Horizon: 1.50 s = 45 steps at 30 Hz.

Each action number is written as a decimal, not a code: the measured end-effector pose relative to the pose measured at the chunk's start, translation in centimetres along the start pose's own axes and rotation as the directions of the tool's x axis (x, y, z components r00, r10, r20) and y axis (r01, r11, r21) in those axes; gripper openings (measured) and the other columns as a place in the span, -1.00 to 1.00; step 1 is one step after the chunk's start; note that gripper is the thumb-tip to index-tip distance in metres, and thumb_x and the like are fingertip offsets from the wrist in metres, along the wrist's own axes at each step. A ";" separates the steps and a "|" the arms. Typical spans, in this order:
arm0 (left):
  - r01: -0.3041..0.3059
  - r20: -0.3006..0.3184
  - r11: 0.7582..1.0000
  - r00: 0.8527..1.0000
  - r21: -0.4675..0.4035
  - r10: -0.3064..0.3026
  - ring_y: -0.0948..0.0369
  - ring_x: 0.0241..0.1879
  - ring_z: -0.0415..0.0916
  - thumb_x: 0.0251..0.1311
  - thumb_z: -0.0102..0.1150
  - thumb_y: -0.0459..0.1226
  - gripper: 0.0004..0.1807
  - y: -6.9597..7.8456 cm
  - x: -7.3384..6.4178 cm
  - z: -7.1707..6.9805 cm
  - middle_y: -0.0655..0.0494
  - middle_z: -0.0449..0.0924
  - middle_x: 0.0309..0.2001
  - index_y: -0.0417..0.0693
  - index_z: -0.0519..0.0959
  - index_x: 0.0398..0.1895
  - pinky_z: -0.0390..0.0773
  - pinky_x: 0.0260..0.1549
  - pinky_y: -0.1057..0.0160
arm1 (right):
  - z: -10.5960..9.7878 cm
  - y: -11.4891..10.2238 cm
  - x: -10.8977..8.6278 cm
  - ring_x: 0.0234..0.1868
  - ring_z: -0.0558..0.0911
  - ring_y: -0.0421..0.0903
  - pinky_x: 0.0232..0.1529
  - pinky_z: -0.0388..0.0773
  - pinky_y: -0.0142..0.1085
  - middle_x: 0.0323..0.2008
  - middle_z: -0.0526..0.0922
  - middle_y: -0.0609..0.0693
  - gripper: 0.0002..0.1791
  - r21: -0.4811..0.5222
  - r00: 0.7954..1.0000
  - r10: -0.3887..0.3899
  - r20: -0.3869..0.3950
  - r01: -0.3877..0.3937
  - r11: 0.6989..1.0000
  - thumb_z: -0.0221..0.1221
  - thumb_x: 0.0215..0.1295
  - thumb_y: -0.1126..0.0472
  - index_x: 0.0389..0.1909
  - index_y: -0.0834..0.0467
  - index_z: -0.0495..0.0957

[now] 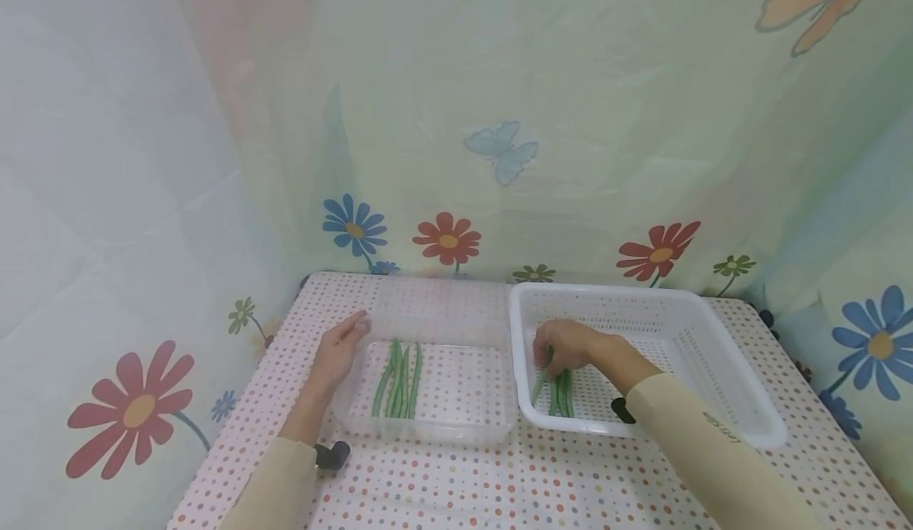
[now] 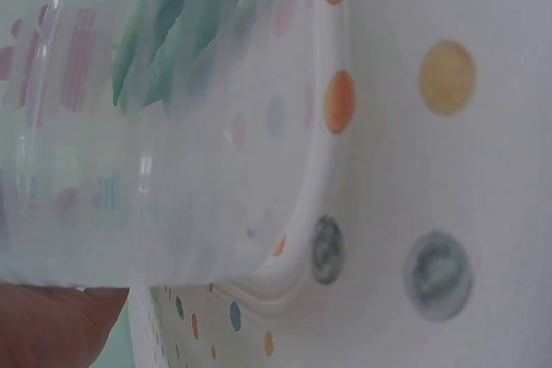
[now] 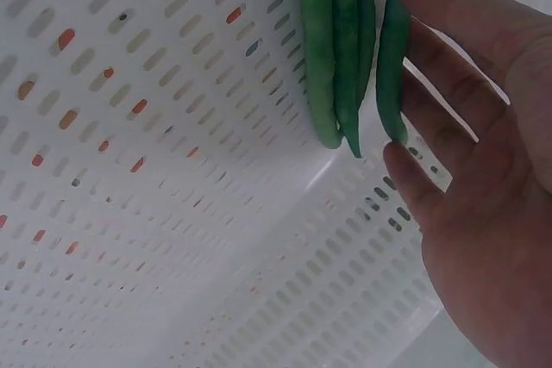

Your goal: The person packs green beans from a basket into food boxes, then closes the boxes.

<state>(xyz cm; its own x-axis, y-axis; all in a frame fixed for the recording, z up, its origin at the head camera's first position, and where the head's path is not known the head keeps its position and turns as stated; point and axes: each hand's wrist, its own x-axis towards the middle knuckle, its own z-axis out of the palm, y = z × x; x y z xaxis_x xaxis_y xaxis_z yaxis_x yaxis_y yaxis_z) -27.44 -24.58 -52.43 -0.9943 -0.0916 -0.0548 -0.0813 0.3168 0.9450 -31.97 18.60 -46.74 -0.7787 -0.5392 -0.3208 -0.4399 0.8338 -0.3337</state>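
Note:
My right hand (image 1: 565, 345) is inside the white slotted basket (image 1: 770, 427), with a green bean (image 3: 393, 66) pinched between thumb and fingers. Several other green beans (image 3: 332, 49) lie side by side just beyond that bean, at the basket's left end. On the left stands a clear plastic container (image 1: 456, 432), in which several green beans (image 1: 399, 383) lie lengthwise. At its far left corner my left hand (image 1: 338, 349) rests with fingers extended against the outside. Only a bit of the left hand (image 2: 56, 325) shows in the left wrist view.
The container and the basket stand side by side on a dotted tablecloth (image 1: 464, 490). What looks like a clear lid (image 1: 442, 296) extends behind the container. A flowered curtain (image 1: 571, 197) hangs behind the table.

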 end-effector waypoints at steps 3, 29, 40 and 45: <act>-0.002 -0.002 1.000 1.000 0.005 0.002 0.03 0.63 0.11 0.59 -0.07 0.11 -0.42 0.0 0.0 0.0 0.13 0.30 0.58 0.20 0.33 0.56 0.00 0.63 -0.17 | -0.1 0.1 -0.2 -0.28 0.56 -0.18 -0.15 0.60 -0.24 -0.33 0.67 -0.17 -0.79 0.017 1.000 0.008 0.002 -0.008 1.000 0.56 0.04 0.28 -0.44 0.00 0.70; -0.010 -0.007 1.000 1.000 0.014 0.010 0.03 0.63 0.10 0.60 -0.07 0.06 -0.45 0.1 -0.2 0.1 0.11 0.32 0.57 0.20 0.34 0.56 0.03 0.63 -0.16 | -3.9 1.0 -1.8 0.10 0.65 0.09 0.25 0.53 0.29 -0.08 0.76 0.00 -0.86 0.242 0.940 -0.168 -0.296 0.244 0.939 0.39 0.20 0.36 -0.27 0.07 0.77; -0.011 -0.001 1.000 1.000 0.012 0.011 0.03 0.63 0.10 0.61 -0.08 0.05 -0.45 0.1 -0.1 0.0 0.11 0.33 0.57 0.18 0.33 0.57 0.03 0.63 -0.16 | -5.7 -4.9 -1.3 -0.07 0.72 0.02 0.01 0.74 0.02 -0.14 0.78 0.05 -0.80 0.162 0.851 -0.167 -0.498 0.280 0.946 0.28 0.42 0.29 0.00 0.20 0.71; -0.002 0.002 1.000 1.000 0.004 0.002 0.02 0.64 0.09 0.62 -0.10 0.03 -0.45 0.2 -0.2 0.0 0.10 0.33 0.57 0.15 0.32 0.57 0.01 0.63 -0.17 | -5.8 -7.4 -0.8 0.00 0.72 0.05 0.07 0.74 0.03 -0.07 0.76 0.09 -0.79 0.198 0.834 -0.147 -0.533 0.291 0.936 0.21 0.49 0.29 0.06 0.22 0.66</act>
<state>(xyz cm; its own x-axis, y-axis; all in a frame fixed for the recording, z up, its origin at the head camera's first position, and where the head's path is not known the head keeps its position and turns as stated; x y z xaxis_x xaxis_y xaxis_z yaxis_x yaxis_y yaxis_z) -27.29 -24.44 -52.20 -0.9946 -0.0891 -0.0534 -0.0794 0.3203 0.9440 -30.67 13.54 -38.88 -0.8229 -0.5084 0.2536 -0.5499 0.6003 -0.5808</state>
